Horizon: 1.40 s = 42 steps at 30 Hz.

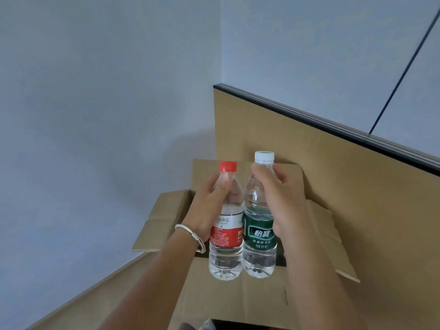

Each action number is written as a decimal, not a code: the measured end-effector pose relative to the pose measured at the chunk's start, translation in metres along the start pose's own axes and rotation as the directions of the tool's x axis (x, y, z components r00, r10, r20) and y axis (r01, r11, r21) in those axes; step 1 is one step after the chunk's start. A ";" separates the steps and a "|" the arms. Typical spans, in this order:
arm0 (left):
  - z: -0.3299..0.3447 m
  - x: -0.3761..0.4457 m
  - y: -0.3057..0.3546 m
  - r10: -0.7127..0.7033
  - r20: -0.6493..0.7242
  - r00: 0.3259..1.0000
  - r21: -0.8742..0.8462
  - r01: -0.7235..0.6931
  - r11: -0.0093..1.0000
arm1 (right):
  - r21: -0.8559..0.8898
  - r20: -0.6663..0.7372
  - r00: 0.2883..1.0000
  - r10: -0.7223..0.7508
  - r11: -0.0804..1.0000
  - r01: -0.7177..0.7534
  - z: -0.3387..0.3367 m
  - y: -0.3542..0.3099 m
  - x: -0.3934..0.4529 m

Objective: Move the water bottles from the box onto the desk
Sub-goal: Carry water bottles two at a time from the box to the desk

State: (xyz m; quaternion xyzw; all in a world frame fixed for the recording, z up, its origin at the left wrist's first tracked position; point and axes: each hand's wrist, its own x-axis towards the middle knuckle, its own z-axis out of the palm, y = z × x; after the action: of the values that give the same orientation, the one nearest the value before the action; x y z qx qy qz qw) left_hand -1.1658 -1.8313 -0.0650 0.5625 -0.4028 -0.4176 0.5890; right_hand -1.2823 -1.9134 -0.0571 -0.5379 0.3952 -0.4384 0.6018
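Both hands hold bottles upright, side by side above the open cardboard box point(238, 303): left hand point(209, 208) grips the red-capped bottle point(226, 236), right hand point(281, 198) the green-labelled bottle point(260, 236). Full of water, they look fairly heavy, with thin, smooth, squeezable walls; gripping the stiffer shoulder seems safest.

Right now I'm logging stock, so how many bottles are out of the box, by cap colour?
Red-cap bottle: 1, held in the left hand
White-cap bottle: 1, held in the right hand
Total: 2, both held above the open box
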 end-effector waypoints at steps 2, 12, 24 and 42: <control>-0.003 -0.014 0.004 -0.017 -0.005 1.000 0.029 0.017 0.999 | 0.010 0.038 0.998 0.043 0.999 -0.043 0.002 0.003 -0.007; -0.060 -0.085 -0.034 -0.071 -0.376 0.924 -0.102 0.035 0.994 | -0.059 0.386 0.906 0.174 0.985 -0.164 0.055 0.020 -0.057; -0.190 -0.263 -0.046 -0.099 -0.779 0.619 -0.257 -0.172 0.951 | -0.293 0.762 0.632 0.138 0.945 0.147 0.231 0.040 -0.193; -0.323 -0.619 -0.088 -0.108 -0.994 0.016 -0.108 -0.293 0.950 | -0.332 0.940 -0.005 0.340 0.921 0.203 0.441 0.109 -0.517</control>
State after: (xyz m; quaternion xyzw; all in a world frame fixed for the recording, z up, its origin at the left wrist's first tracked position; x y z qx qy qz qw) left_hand -1.0661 -1.1423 -0.1693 0.5732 0.1528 0.0822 0.8008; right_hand -1.0100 -1.2836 -0.1156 -0.7708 -0.0460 0.1891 0.6067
